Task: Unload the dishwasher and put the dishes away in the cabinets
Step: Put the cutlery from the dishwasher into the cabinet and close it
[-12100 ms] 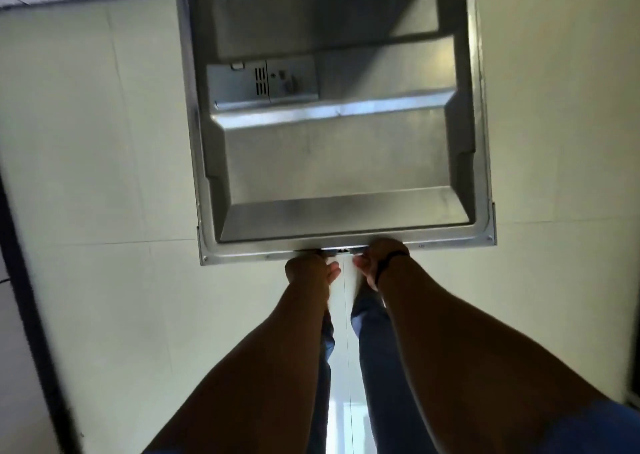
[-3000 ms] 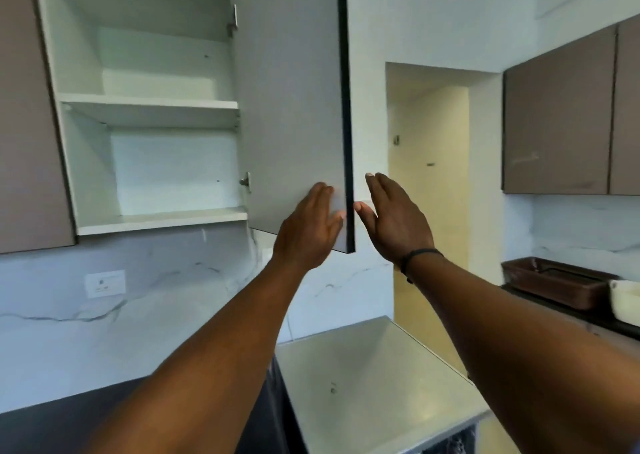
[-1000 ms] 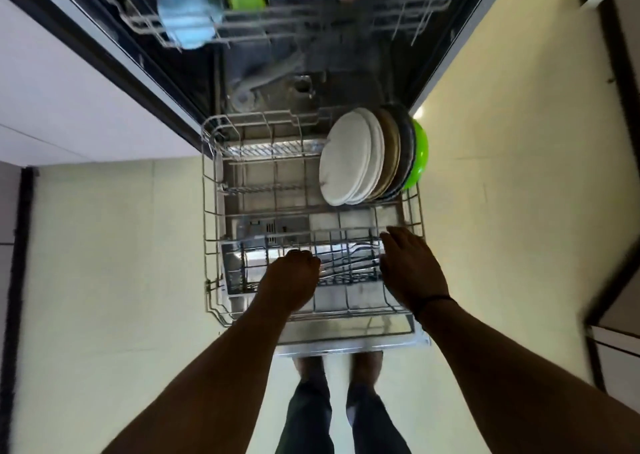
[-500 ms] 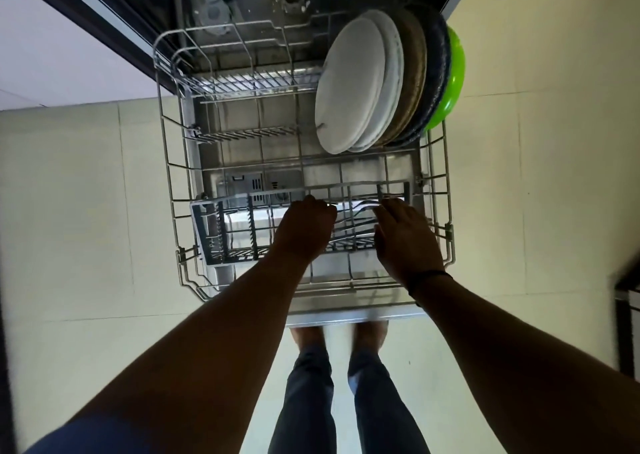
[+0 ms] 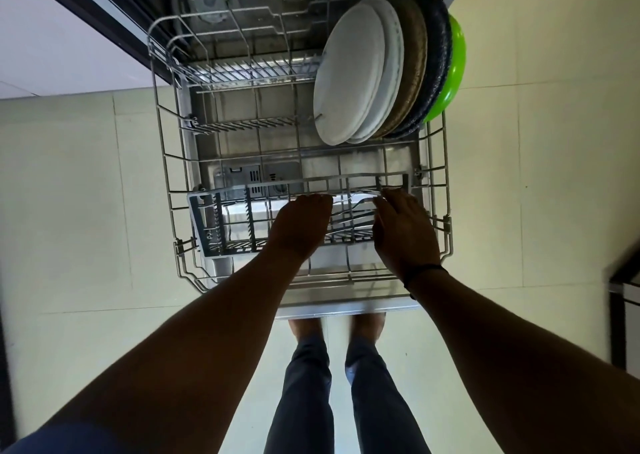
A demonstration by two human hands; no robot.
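Note:
The dishwasher's lower wire rack (image 5: 165,163) is pulled out over the open door (image 5: 346,305). At its far right several plates stand on edge: two white plates (image 5: 349,73), a brown plate (image 5: 414,66), a dark blue plate (image 5: 437,62) and a green plate (image 5: 454,69). A grey cutlery basket (image 5: 214,227) sits across the rack's front, with metal cutlery (image 5: 353,215) lying in its right half. My left hand (image 5: 299,228) is over the basket's middle, fingers curled down out of sight. My right hand (image 5: 405,232) rests on the cutlery at the basket's right end.
The rack's left half holds only bare tines. Pale floor tiles lie on both sides of the door. A dark cabinet edge (image 5: 623,298) juts in at the right. My feet stand just in front of the door.
My view has dropped closer to the rack. Both hands have stayed on the cutlery basket, with the right fingers now further over the cutlery.

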